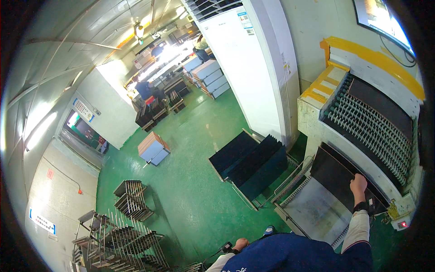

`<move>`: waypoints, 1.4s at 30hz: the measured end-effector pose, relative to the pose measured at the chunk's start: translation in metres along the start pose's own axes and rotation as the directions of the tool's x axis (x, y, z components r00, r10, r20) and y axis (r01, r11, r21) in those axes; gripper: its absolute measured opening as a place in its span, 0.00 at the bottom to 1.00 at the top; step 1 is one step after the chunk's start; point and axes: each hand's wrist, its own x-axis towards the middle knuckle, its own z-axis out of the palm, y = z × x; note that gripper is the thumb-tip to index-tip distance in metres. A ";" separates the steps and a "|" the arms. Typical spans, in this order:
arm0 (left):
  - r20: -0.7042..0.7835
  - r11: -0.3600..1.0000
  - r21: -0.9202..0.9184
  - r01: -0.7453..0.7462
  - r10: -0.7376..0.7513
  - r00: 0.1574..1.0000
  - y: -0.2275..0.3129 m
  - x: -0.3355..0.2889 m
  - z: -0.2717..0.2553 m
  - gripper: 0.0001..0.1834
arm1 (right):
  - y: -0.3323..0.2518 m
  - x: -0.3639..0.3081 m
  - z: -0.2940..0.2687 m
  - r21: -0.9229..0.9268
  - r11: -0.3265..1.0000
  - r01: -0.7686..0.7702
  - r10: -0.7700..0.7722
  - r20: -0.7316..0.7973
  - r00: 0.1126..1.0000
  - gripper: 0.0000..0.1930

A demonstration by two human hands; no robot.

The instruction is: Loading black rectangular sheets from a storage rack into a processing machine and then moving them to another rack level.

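Observation:
My right hand reaches forward to a large dark flat panel lying at the mouth of a white roller conveyor machine, with fingers closed on the panel's far right edge. A dark band sits on that wrist. My left hand hangs low beside my body, near a small dark object at its side; whether it grips it is unclear. A grey metal tray lies under the panel's near end.
A rack of upright dark panels stands on the green floor left of the machine. Empty wire racks crowd the lower left. A tall white cabinet rises behind. Stacked boxes and other people stand farther back.

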 end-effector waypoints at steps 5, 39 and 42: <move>0.066 0.928 -0.255 0.273 -0.265 0.962 0.018 -0.004 -0.016 0.12 | -0.001 0.001 0.002 0.004 1.000 -0.010 0.010 -0.007 1.000 0.09; -0.039 0.828 -0.511 0.232 -0.291 0.956 0.006 -0.006 -0.007 0.11 | 0.002 0.000 -0.004 -0.009 1.000 0.011 -0.010 0.041 0.999 0.11; 0.133 0.580 -0.732 0.358 -0.394 0.910 0.036 0.002 -0.048 0.12 | 0.023 0.004 -0.012 -0.007 0.999 0.047 -0.048 -0.064 0.997 0.13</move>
